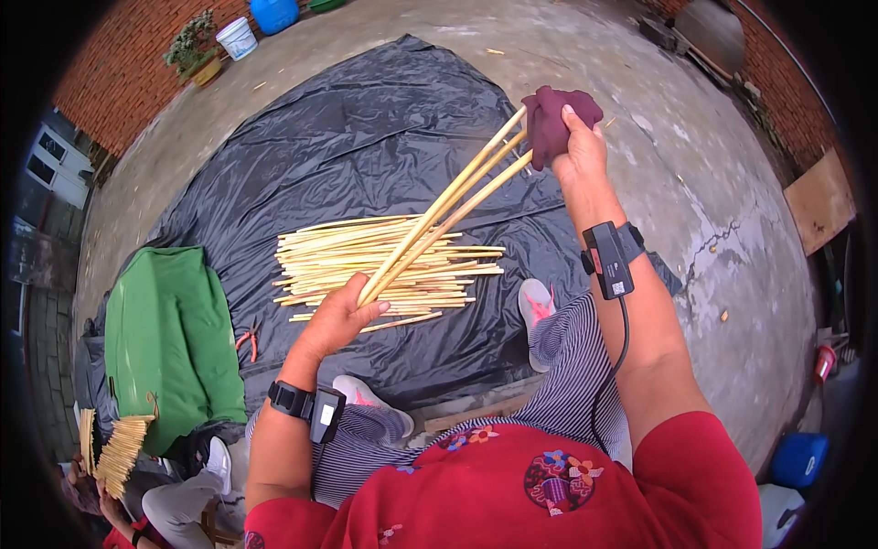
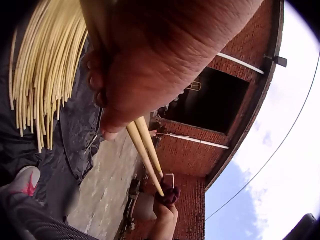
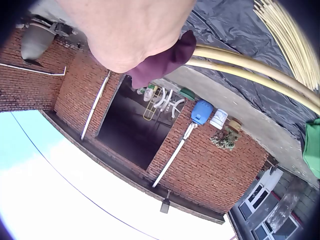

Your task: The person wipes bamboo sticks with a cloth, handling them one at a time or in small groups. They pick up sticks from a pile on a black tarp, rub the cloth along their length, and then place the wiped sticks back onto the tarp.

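Several long pale-yellow stalks slant up and to the right between the two hands. My left hand grips their near ends, thumb across them. At the far ends, my right hand holds a dark maroon cloth wrapped about the stalks, its thumb on top of the cloth. In the right wrist view the stalks come out of the cloth side by side. Below the held stalks lies a wide pile of similar stalks on black plastic sheeting.
Left of the pile are red-handled pliers and a green cloth draped over something. Another person sits at lower left beside bundled stalks. My shoes rest at the sheet's near edge. Buckets and a potted plant stand behind.
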Available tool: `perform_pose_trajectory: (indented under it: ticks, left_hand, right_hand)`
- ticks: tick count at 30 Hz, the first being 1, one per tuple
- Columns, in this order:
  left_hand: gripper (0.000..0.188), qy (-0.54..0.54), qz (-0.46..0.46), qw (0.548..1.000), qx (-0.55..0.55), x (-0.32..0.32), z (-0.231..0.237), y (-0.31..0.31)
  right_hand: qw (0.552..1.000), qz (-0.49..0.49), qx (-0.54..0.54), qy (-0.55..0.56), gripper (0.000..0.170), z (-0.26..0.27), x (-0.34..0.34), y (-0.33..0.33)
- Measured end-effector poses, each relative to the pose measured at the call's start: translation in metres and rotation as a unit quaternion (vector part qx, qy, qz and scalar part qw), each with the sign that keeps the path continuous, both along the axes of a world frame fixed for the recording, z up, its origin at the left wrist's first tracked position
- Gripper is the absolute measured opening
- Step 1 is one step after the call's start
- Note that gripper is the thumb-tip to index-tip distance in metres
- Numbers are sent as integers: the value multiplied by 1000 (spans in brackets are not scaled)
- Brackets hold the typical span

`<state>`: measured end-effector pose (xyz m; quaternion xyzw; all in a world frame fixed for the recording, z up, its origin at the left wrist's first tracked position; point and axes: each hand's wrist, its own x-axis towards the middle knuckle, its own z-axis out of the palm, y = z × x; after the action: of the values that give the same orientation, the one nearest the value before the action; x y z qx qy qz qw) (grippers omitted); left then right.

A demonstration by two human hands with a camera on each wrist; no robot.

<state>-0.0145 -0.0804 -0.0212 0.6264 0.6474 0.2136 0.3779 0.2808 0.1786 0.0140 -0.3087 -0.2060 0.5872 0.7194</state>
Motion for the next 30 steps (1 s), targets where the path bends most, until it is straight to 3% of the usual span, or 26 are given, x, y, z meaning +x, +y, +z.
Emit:
perform_pose_trajectory:
  ticks: [2,8,11,13,15,20,24,30]
  left_hand:
    - [35,9,18,1000,0,-9,-4,-2]
    - [32,57,57,996,36,-23,-14,0]
    - [28,31,106,994,-8,-28,-10,2]
    - [25,-63,160,983,-59,-29,-2,5]
    - [19,-196,183,961,-59,-24,3,5]
    - [18,-310,178,932,-50,-4,14,13]
    - [21,-370,179,911,-49,6,15,24]
    - [23,-426,151,891,-55,26,14,35]
  right_hand:
    - [998,-50,-19,14,39,2,10,3]
    - [997,-51,-36,47,42,0,10,3]
    - [996,-67,-39,30,42,11,14,-4]
    - [996,-68,-51,16,42,15,16,-7]
    - [999,1,-44,-3,42,12,10,-8]
    - [958,283,-24,-21,53,8,-21,-32]
    - [925,360,-62,-105,45,19,-54,-73]
    - [878,461,-47,-119,45,2,-93,-105]
